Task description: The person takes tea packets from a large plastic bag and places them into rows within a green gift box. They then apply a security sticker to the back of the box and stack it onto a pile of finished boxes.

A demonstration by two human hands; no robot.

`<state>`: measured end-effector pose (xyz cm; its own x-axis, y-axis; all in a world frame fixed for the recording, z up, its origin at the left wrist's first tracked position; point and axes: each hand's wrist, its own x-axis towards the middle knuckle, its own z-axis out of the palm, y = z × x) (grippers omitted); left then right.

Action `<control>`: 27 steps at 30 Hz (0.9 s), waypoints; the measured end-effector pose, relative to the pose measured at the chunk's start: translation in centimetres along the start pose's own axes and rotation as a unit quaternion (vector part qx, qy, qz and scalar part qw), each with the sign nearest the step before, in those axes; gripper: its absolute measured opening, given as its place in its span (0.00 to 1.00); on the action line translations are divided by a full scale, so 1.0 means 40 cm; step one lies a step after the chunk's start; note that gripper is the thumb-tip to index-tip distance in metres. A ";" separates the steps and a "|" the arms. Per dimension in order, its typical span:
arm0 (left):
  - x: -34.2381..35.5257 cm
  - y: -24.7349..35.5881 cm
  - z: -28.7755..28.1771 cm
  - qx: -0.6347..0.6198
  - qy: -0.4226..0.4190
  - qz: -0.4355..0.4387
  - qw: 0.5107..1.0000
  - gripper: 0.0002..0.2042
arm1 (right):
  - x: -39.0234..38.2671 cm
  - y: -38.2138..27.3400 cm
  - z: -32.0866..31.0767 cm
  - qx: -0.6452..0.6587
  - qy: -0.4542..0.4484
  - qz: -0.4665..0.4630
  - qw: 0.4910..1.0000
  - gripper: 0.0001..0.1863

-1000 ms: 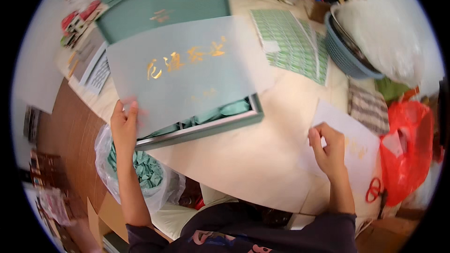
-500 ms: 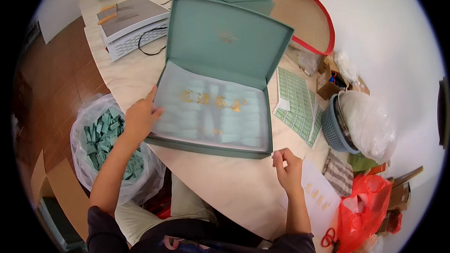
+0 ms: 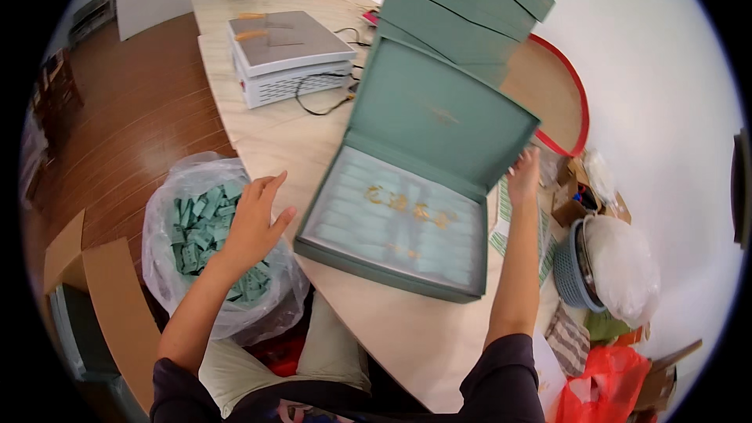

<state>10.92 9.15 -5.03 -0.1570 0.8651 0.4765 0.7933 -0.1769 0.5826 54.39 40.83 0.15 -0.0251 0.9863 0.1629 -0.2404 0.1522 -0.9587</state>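
Note:
A dark green gift box (image 3: 392,280) stands open on the table, its hinged lid (image 3: 439,110) tilted up at the back. Inside, a translucent sheet (image 3: 407,223) with gold lettering covers rows of pale green packets, which show dimly through it. My left hand (image 3: 254,223) hovers off the box's left side, fingers spread and nothing in them. At the lid's right edge, my right hand (image 3: 523,176) has its fingers curled against the rim; the fingertips are partly hidden.
Stacked green boxes (image 3: 470,8) rise behind the lid. A white appliance (image 3: 294,70) with two wooden-handled tools sits far left on the table. Beside my legs stands a plastic-lined bin (image 3: 160,247) of small green packets. A blue basket (image 3: 572,274) and red bag (image 3: 603,384) are at right.
My left hand has come off the box's left edge. My right hand has risen from the front right corner to the lid's right edge. The view has shifted.

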 end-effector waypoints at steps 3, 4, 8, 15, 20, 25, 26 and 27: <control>-0.049 -0.035 -0.062 -0.022 -0.006 -0.073 0.997 0.23 | -0.066 0.002 0.046 0.133 0.058 -0.036 0.989 0.25; -0.065 -0.051 -0.086 -0.037 0.000 -0.086 0.996 0.22 | -0.119 -0.014 0.080 0.208 0.048 -0.040 0.976 0.23; -0.060 -0.071 -0.077 -0.193 -0.014 -0.124 0.973 0.20 | -0.220 -0.018 -0.135 0.043 -0.180 -0.020 0.983 0.21; -0.006 -0.026 0.040 -0.367 -0.123 -0.117 0.915 0.23 | -0.562 -0.030 0.018 -0.327 -0.007 0.168 0.930 0.36; -0.027 -0.008 0.085 -0.451 -0.115 -0.147 0.873 0.26 | -0.582 0.028 0.056 -0.362 -0.022 0.127 0.923 0.32; -0.088 0.013 0.092 -0.365 -0.073 -0.119 0.920 0.26 | -0.551 0.046 0.053 -0.373 -0.044 0.097 0.922 0.29; -0.111 0.020 0.086 -0.357 -0.063 -0.121 0.924 0.26 | -0.536 0.052 0.057 -0.382 -0.063 0.095 0.917 0.29; -0.136 0.027 0.081 -0.359 -0.059 -0.115 0.925 0.28 | -0.518 0.052 0.067 -0.391 -0.081 0.092 0.912 0.29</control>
<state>14.54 5.74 -9.12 -0.1734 0.9563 0.2353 0.1465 -0.2112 0.9664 51.80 20.54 -4.58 -0.1528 0.9872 -0.0460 0.5471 0.0458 -0.8358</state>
